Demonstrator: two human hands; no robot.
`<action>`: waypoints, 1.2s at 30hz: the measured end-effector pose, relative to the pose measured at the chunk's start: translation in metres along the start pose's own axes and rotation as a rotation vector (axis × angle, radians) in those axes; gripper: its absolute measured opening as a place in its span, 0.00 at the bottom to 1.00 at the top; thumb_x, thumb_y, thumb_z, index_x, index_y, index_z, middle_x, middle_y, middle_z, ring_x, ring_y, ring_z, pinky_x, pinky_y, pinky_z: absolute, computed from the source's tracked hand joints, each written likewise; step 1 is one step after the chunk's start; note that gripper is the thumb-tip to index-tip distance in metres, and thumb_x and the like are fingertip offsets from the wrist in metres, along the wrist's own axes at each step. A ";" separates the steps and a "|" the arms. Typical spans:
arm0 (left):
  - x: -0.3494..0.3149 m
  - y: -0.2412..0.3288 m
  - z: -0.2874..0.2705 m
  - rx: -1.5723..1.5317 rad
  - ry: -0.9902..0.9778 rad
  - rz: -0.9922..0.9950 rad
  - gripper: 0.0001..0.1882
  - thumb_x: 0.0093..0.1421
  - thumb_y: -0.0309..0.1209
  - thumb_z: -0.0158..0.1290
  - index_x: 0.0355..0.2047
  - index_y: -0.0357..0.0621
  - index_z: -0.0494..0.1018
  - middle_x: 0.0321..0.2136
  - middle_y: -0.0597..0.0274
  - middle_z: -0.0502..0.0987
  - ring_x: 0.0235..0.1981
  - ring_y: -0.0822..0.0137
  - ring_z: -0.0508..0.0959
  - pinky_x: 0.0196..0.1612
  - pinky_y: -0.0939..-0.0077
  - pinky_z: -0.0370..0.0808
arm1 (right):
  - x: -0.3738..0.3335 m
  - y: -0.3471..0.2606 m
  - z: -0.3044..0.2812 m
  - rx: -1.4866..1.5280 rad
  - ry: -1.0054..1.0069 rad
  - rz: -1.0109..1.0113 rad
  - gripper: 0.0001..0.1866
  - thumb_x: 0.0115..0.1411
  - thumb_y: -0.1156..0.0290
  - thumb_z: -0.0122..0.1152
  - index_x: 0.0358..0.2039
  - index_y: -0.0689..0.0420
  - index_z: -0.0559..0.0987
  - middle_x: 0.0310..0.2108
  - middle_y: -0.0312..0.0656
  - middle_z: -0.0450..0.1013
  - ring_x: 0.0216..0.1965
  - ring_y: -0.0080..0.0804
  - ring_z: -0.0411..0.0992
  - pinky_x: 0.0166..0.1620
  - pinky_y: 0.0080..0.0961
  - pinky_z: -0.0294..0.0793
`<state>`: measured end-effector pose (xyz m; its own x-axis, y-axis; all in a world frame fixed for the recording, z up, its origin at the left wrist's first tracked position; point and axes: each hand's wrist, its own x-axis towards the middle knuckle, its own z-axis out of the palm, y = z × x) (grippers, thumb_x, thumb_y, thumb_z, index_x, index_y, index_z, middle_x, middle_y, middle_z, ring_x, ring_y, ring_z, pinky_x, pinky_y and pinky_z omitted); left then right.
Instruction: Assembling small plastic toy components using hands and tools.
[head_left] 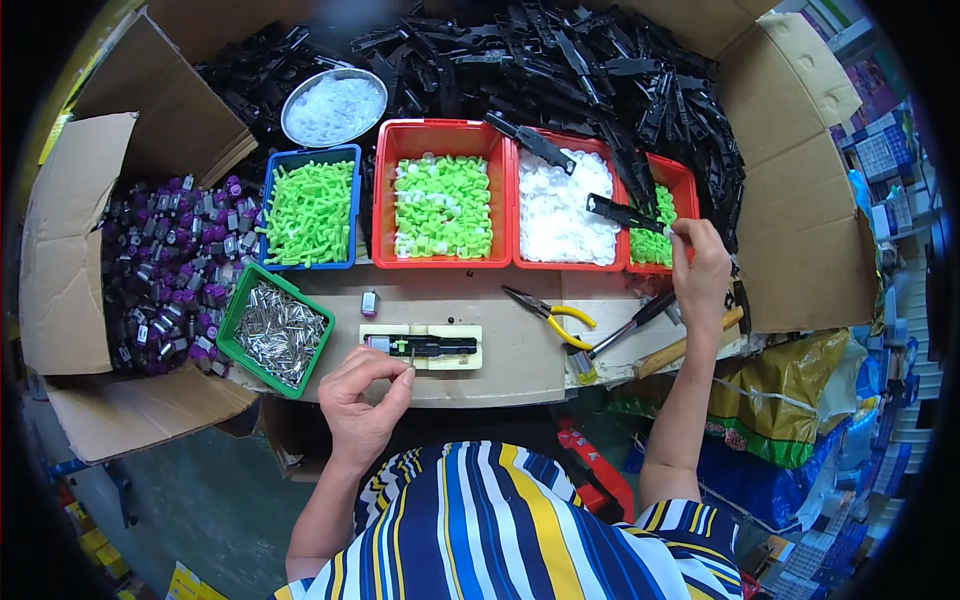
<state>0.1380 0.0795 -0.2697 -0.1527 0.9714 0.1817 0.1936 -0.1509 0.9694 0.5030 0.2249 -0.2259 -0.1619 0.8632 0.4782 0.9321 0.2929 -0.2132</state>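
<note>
My left hand (362, 405) is closed in a pinch just in front of a cream fixture block (463, 362). Something thin shows at its fingertips, too small to make out. In the block lies a black plastic housing (445, 346), with a small silver motor at its left end. My right hand (703, 268) reaches to the right-hand red bin (684, 180) of small green plastic parts (650, 248). Its thumb and fingers are pinched together at the bin's near right side; whatever is between them is hidden.
Behind lie a heap of black housings (560, 60) and a metal bowl (334, 106). Bins hold green pegs (308, 212), green caps (443, 205), white discs (565, 220) and metal pins (278, 330). Purple-ended motors (170, 260) fill a box. Pliers (550, 316) and a hammer (630, 325) lie right.
</note>
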 end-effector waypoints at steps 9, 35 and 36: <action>0.001 0.003 0.003 0.002 -0.005 0.030 0.03 0.50 0.16 0.60 0.25 0.34 0.79 0.23 0.60 0.80 0.26 0.68 0.76 0.35 0.74 0.72 | 0.014 -0.068 0.041 0.245 -0.353 -0.117 0.06 0.54 0.75 0.68 0.30 0.64 0.81 0.29 0.45 0.75 0.32 0.40 0.76 0.36 0.32 0.75; 0.015 0.016 0.042 -0.051 -0.107 0.056 0.03 0.51 0.17 0.60 0.27 0.35 0.79 0.23 0.60 0.79 0.26 0.67 0.76 0.34 0.73 0.72 | -0.034 -0.137 0.037 1.097 -0.415 0.268 0.05 0.58 0.83 0.63 0.35 0.68 0.83 0.31 0.39 0.80 0.34 0.21 0.77 0.39 0.18 0.77; 0.014 0.015 0.043 -0.044 -0.103 0.054 0.03 0.51 0.17 0.60 0.27 0.35 0.79 0.23 0.60 0.79 0.26 0.67 0.76 0.34 0.73 0.72 | -0.038 -0.140 0.039 1.147 -0.422 0.255 0.05 0.58 0.83 0.64 0.35 0.68 0.82 0.32 0.39 0.80 0.34 0.21 0.77 0.40 0.19 0.77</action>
<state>0.1802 0.0985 -0.2595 -0.0420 0.9749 0.2185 0.1558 -0.2096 0.9653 0.3658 0.1668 -0.2475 -0.3074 0.9503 0.0492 0.1670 0.1047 -0.9804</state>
